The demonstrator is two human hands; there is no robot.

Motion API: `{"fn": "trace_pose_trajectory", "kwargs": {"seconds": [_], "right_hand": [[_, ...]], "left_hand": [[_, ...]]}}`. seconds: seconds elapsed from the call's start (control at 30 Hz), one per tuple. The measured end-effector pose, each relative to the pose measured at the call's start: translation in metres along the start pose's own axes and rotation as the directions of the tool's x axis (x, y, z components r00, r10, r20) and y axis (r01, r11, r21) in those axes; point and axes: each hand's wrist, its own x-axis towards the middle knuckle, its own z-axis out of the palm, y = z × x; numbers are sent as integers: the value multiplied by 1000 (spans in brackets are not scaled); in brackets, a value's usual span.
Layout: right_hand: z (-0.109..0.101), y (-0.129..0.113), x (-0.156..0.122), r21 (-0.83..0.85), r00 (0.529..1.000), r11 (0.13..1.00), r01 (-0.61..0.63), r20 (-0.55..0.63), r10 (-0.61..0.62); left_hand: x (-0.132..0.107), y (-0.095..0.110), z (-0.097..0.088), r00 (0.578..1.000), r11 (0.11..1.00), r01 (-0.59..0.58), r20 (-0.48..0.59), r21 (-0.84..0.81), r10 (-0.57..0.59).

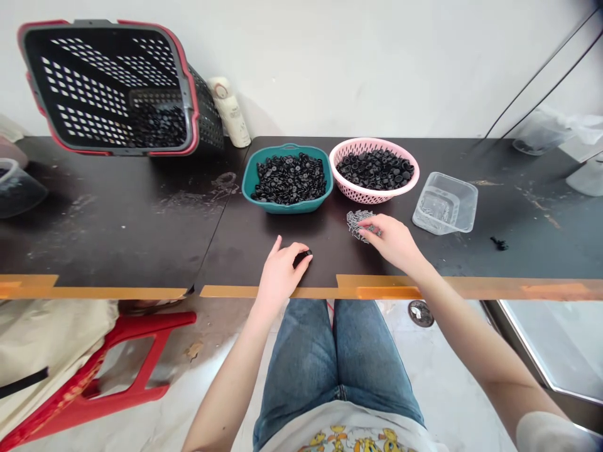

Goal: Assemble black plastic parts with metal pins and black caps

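My left hand (282, 271) rests just over the table's front part, its thumb and index finger pinching a small round black plastic piece (308, 252). To its right, my right hand (390, 240) reaches into a pile of small silvery screw-like pieces (357, 227). Its fingertips are pinched together at the pile's right side, and what lies between them is too small to tell. Behind my left hand stands a teal basin (285, 208) filled with black disc-shaped pieces. A pink woven-look plastic basket (372, 196) beside it holds black cap-like pieces.
A clear plastic tub (464, 210) stands right of the pile, with a small black clump (499, 243) farther right. At the back left a large dark basket (207, 113) lies tipped beside a white bottle (230, 113). Tape (277, 292) runs along the front edge.
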Motion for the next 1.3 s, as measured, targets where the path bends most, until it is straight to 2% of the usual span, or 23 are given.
{"fn": "trace_pose_trajectory", "kwargs": {"seconds": [0.07,0.17,0.3,0.4,0.47,0.53,0.6,0.67,0.73,0.83,0.9,0.97,1.03,1.1,1.17,1.2,1.3], "right_hand": [[4,4,18,-78,998,996,49,42,-46],[15,4,34,-136,995,989,58,92,-46],[24,1,39,-172,992,985,6,127,16],[23,-1,39,-175,985,983,-50,152,78],[20,-3,39,-176,981,981,-85,159,114],[18,-5,40,-178,978,977,-114,153,142],[16,-5,40,-177,976,975,-138,144,164],[16,-5,40,-170,974,975,-144,147,170],[16,-5,40,-153,975,980,-130,158,154],[17,-5,37,-105,982,989,-102,150,117],[16,-4,34,-58,986,992,-110,123,116],[13,-3,28,7,986,991,-137,93,136],[10,-1,19,74,985,984,-160,74,155],[8,-2,7,193,984,965,-175,67,165],[6,-6,-8,407,980,891,-201,82,183],[6,-11,-17,523,976,824,-218,94,198],[6,-32,-43,751,963,617,-235,95,251]], "left_hand": [[2,-7,0,1000,998,-9,17,63,8],[0,-9,-4,1000,987,10,2,161,-10],[6,-2,-23,998,987,2,-62,161,8],[32,4,-46,978,989,-16,-205,148,46],[62,4,-58,970,986,-25,-234,167,64],[98,0,-64,987,971,-27,-148,238,63],[133,-6,-63,999,946,-16,39,324,3],[160,-12,-56,973,927,30,200,374,-112],[176,-16,-47,947,919,52,273,391,-170],[184,-18,-39,939,917,62,289,394,-188],[181,-17,-39,951,913,71,249,402,-184],[170,-13,-44,978,925,96,139,369,-157],[152,-5,-52,994,965,111,-5,237,-113],[124,8,-57,994,997,72,-86,5,-71],[89,24,-57,997,969,15,-66,-246,-32],[71,31,-54,999,927,19,-27,-374,-31],[22,49,-31,990,727,139,112,-673,-87]]}}
